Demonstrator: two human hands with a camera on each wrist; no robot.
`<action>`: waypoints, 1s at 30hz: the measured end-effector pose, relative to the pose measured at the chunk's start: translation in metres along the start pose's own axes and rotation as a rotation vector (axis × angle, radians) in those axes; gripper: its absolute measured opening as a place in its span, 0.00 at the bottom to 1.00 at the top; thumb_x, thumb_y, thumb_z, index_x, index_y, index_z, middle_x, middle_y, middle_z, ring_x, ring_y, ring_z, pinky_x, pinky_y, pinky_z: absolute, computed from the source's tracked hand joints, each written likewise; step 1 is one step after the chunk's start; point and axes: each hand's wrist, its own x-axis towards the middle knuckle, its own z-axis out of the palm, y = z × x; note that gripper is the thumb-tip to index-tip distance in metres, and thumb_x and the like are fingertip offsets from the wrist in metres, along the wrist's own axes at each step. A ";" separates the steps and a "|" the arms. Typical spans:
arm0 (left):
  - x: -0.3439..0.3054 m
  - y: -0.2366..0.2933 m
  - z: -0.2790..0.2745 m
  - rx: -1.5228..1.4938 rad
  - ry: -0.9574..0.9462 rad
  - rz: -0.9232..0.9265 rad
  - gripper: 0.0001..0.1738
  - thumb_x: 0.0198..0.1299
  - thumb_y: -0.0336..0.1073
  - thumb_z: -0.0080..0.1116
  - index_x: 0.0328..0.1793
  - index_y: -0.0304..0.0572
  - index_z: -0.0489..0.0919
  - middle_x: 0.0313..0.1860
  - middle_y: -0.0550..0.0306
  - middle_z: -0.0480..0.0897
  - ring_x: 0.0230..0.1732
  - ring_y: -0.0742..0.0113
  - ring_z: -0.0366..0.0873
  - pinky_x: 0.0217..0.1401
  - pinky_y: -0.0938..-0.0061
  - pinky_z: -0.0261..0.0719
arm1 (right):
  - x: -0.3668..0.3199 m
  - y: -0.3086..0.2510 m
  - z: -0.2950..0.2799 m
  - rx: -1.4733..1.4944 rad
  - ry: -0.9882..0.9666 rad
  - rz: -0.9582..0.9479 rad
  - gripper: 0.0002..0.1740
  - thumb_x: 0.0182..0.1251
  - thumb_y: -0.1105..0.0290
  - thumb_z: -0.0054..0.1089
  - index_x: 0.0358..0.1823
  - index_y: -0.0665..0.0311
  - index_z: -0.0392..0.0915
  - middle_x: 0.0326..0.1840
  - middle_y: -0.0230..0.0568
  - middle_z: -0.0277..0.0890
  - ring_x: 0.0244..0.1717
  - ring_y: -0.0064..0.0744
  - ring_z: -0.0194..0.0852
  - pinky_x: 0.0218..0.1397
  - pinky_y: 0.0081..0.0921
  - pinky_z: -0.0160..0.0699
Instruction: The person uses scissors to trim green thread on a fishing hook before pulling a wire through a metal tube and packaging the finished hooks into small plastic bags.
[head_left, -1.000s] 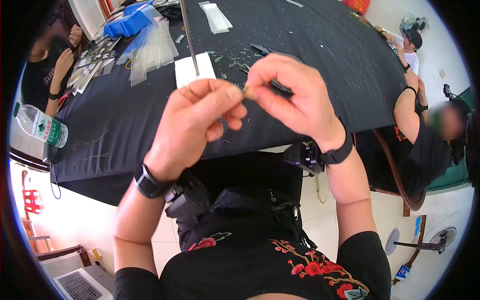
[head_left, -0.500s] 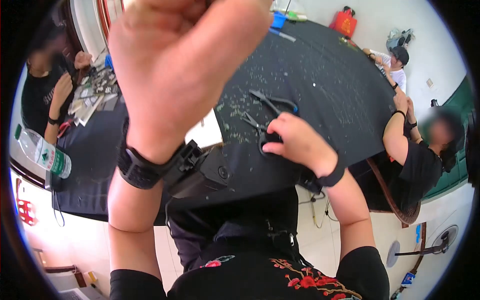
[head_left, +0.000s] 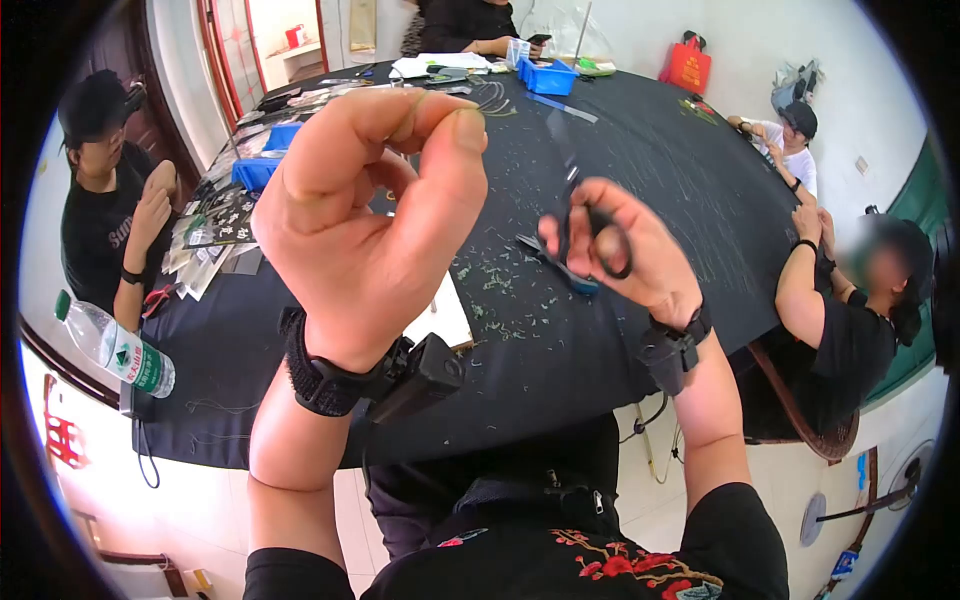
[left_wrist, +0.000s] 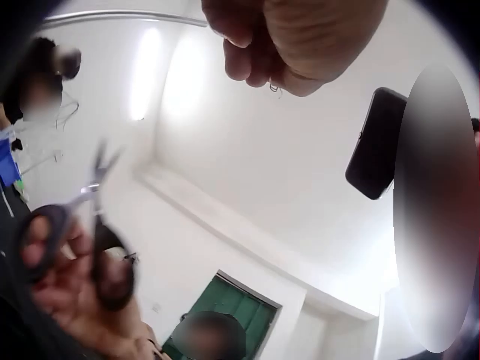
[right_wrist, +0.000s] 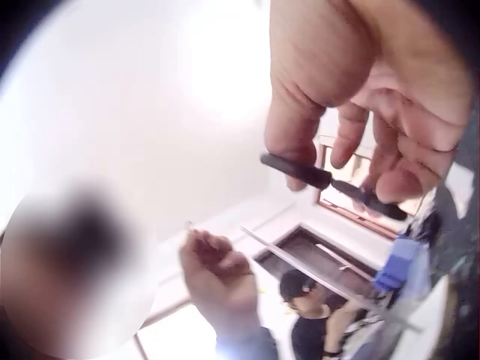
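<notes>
Raised close to the head camera, my left hand (head_left: 370, 210) pinches thin greenish strands (head_left: 496, 104) between thumb and index finger. Their curved ends stick out past the fingertips. From the left wrist, a tiny loop (left_wrist: 274, 88) shows below the fingers. To the right, my right hand (head_left: 635, 245) holds black-handled scissors (head_left: 627, 258), fingers through the handle loops. The blades (left_wrist: 105, 161) are spread and point upward, some way from the strands. Beneath this hand, another dark tool with a blue part (head_left: 584, 286) lies on the table.
Small green clippings (head_left: 500, 290) are scattered over the black tablecloth (head_left: 560, 370). A white block (head_left: 455, 315) is partly behind my left wrist. A water bottle (head_left: 125, 350) stands at the left edge, near bags and blue bins (head_left: 255, 172). Other people sit around the table.
The hands were together at one small thing. Then my right hand reached to the scissors on the table and has lifted them. My left hand rose; the head view tilted up.
</notes>
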 end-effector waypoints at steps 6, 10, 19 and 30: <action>0.001 -0.013 0.008 0.129 0.093 0.155 0.10 0.39 0.20 0.62 0.27 0.42 0.74 0.23 0.64 0.78 0.20 0.81 0.70 0.15 0.89 0.62 | 0.034 -0.009 0.039 0.058 -0.051 -0.694 0.32 0.47 0.84 0.61 0.55 0.62 0.59 0.46 0.47 0.72 0.42 0.31 0.73 0.46 0.22 0.74; -0.005 -0.013 0.016 0.277 -0.016 0.220 0.11 0.39 0.21 0.62 0.27 0.43 0.74 0.22 0.63 0.77 0.19 0.79 0.71 0.14 0.88 0.62 | 0.039 0.026 0.025 -0.060 0.053 -0.658 0.33 0.45 0.79 0.68 0.54 0.65 0.62 0.37 0.34 0.72 0.41 0.22 0.72 0.46 0.20 0.73; -0.018 -0.011 0.016 0.184 -0.155 -0.207 0.04 0.55 0.22 0.53 0.37 0.31 0.74 0.29 0.56 0.79 0.30 0.74 0.78 0.33 0.82 0.78 | 0.035 0.013 0.012 -1.073 0.367 -1.067 0.32 0.31 0.67 0.74 0.45 0.60 0.74 0.35 0.38 0.69 0.37 0.36 0.67 0.39 0.27 0.65; -0.024 -0.010 0.030 -0.018 -0.055 -0.349 0.04 0.48 0.23 0.59 0.30 0.34 0.76 0.24 0.63 0.78 0.22 0.85 0.72 0.20 0.92 0.66 | 0.035 0.022 0.015 -1.118 0.462 -1.156 0.30 0.32 0.70 0.72 0.44 0.60 0.74 0.31 0.39 0.66 0.33 0.38 0.63 0.36 0.28 0.65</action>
